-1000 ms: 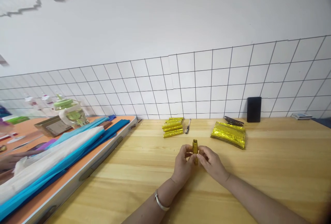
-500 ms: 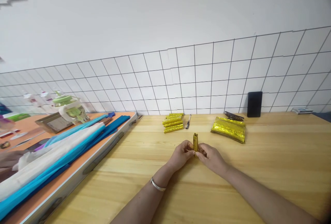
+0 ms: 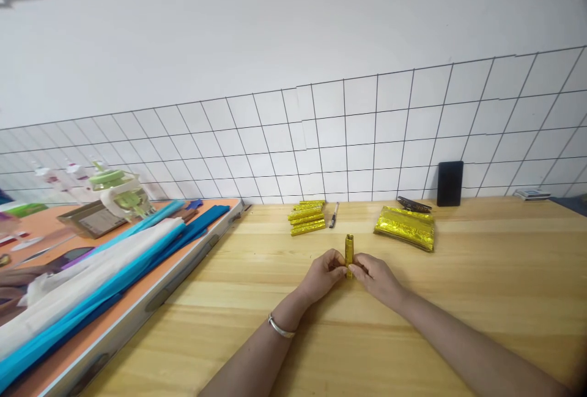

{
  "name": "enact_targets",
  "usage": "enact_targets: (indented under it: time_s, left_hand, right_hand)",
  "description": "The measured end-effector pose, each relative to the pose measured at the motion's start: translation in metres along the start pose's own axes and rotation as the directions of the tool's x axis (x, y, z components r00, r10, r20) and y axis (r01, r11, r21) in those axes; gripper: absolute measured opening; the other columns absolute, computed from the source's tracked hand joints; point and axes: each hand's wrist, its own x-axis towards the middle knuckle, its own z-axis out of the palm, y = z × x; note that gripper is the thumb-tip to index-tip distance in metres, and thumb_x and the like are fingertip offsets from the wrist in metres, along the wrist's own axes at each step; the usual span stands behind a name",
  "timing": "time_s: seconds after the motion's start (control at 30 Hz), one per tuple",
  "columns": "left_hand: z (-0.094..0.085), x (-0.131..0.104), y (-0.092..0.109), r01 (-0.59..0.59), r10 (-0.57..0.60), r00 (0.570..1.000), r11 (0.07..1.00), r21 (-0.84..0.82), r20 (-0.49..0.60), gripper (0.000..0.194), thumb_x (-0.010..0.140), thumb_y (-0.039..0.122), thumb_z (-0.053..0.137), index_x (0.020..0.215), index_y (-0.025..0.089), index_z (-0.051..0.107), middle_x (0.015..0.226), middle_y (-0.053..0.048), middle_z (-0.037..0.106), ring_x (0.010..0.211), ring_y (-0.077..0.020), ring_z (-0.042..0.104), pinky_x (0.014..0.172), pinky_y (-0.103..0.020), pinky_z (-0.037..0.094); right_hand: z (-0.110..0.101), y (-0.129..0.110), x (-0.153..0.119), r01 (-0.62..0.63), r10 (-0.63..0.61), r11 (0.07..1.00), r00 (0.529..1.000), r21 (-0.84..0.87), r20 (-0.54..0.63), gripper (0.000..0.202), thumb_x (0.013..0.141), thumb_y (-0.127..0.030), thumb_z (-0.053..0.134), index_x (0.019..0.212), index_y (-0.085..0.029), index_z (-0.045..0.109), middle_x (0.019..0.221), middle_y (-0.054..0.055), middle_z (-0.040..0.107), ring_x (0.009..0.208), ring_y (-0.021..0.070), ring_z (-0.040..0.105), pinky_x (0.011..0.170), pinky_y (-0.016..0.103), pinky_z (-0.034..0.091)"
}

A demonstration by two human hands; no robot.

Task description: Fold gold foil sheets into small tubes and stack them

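Observation:
A narrow tube of gold foil paper [image 3: 349,250] points away from me over the wooden table [image 3: 229,336], its hollow far end showing. My left hand [image 3: 326,273] pinches its near part from the left, thumb and fingers closed on the foil. From the right, my right hand [image 3: 373,274] grips the same part with thumb and fingertips. Beyond the hands lies a small pile of gold foil rolls [image 3: 307,218]. To the right sits a flat stack of gold foil paper [image 3: 404,229].
A pen [image 3: 334,216] lies beside the rolls. Behind the foil stack is a dark item [image 3: 414,204], and a black slab [image 3: 450,183] leans on the tiled wall. On the left, an orange table [image 3: 151,281] holds blue and white folded paper [image 3: 119,262], a green-lidded jar [image 3: 117,189] and a cardboard box [image 3: 92,218].
Both hands keep hold of the gold foil tube. Its far end now looks narrower and rounder, and the right thumb has shifted slightly. The view has moved a little.

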Motion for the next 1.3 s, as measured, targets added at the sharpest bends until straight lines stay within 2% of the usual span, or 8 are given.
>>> enact_targets:
  time_s: [0.13,0.5,0.63,0.73,0.83,0.93,1.17,1.3]
  left_hand:
    - [0.002,0.000,-0.001,-0.007,0.007,1.000,0.999,0.040,-0.013,0.018,0.077,0.032,0.062,0.083,0.016,0.055,0.077,0.000,0.059,0.070,-0.0121,0.053,0.064,-0.022,0.041]
    - [0.012,-0.002,0.001,-0.067,0.079,0.994,0.987,0.148,-0.071,0.011,0.081,0.027,0.056,0.082,0.017,0.052,0.075,0.000,0.058,0.067,-0.0117,0.054,0.059,-0.020,0.041]
    - [0.017,-0.003,0.003,-0.102,0.122,0.987,0.978,0.184,-0.102,0.006,0.082,0.023,0.053,0.084,0.018,0.051,0.078,0.000,0.057,0.065,-0.0107,0.054,0.056,-0.020,0.042]
    - [0.018,-0.004,0.005,-0.135,0.162,0.979,0.969,0.206,-0.121,0.005,0.081,0.019,0.052,0.086,0.018,0.053,0.082,-0.001,0.058,0.069,-0.0110,0.054,0.063,-0.022,0.044]
    - [0.019,-0.005,0.008,-0.173,0.211,0.968,0.953,0.249,-0.134,0.010,0.079,0.014,0.052,0.088,0.018,0.054,0.087,-0.001,0.060,0.078,-0.0129,0.055,0.071,-0.025,0.045]
    - [0.020,-0.006,0.009,-0.206,0.262,0.956,0.919,0.336,-0.131,0.017,0.078,0.010,0.051,0.093,0.019,0.054,0.089,-0.001,0.061,0.082,-0.0136,0.056,0.076,-0.027,0.045]
    - [0.023,-0.009,0.009,-0.228,0.302,0.942,0.896,0.380,-0.147,0.031,0.076,0.006,0.051,0.103,0.020,0.048,0.097,-0.001,0.060,0.088,-0.0132,0.057,0.079,-0.027,0.046]
    - [0.023,-0.009,0.009,-0.228,0.310,0.939,0.886,0.404,-0.149,0.031,0.076,0.007,0.051,0.104,0.021,0.047,0.096,0.000,0.060,0.088,-0.0132,0.057,0.079,-0.028,0.046]
  right_hand:
    - [0.000,0.002,0.001,-0.004,0.004,1.000,1.000,0.011,0.001,0.019,0.087,-0.034,0.045,0.078,-0.021,0.056,0.068,-0.002,0.055,0.063,0.0136,0.050,0.058,0.024,0.040]
    - [0.000,0.002,0.001,0.004,-0.002,1.000,0.998,0.031,-0.055,0.018,0.087,-0.031,0.046,0.094,-0.020,0.059,0.082,0.002,0.060,0.075,0.0160,0.055,0.068,0.027,0.043]
    - [-0.003,-0.002,0.000,0.048,-0.047,0.999,0.995,0.009,-0.089,0.015,0.087,-0.028,0.047,0.096,-0.021,0.058,0.086,0.003,0.059,0.080,0.0170,0.054,0.071,0.028,0.043]
    - [-0.003,-0.004,0.000,0.102,-0.105,0.994,0.987,-0.027,-0.123,0.015,0.087,-0.027,0.048,0.097,-0.021,0.057,0.082,0.003,0.056,0.076,0.0166,0.053,0.069,0.028,0.043]
    - [-0.002,-0.004,-0.001,0.151,-0.156,0.987,0.976,-0.047,-0.153,0.017,0.087,-0.027,0.049,0.102,-0.021,0.055,0.081,0.003,0.055,0.074,0.0163,0.053,0.067,0.027,0.043]
    - [0.000,-0.005,-0.003,0.167,-0.175,0.984,0.968,-0.058,-0.181,0.015,0.087,-0.029,0.051,0.099,-0.021,0.055,0.080,0.002,0.055,0.073,0.0160,0.052,0.065,0.027,0.043]
    - [0.001,-0.005,-0.003,0.190,-0.209,0.976,0.954,-0.104,-0.215,0.010,0.086,-0.029,0.051,0.093,-0.022,0.054,0.075,0.001,0.053,0.066,0.0149,0.051,0.060,0.026,0.041]
    - [0.000,-0.006,-0.003,0.193,-0.215,0.974,0.953,-0.119,-0.214,0.010,0.086,-0.027,0.052,0.094,-0.021,0.054,0.075,0.001,0.053,0.066,0.0147,0.051,0.061,0.026,0.042]
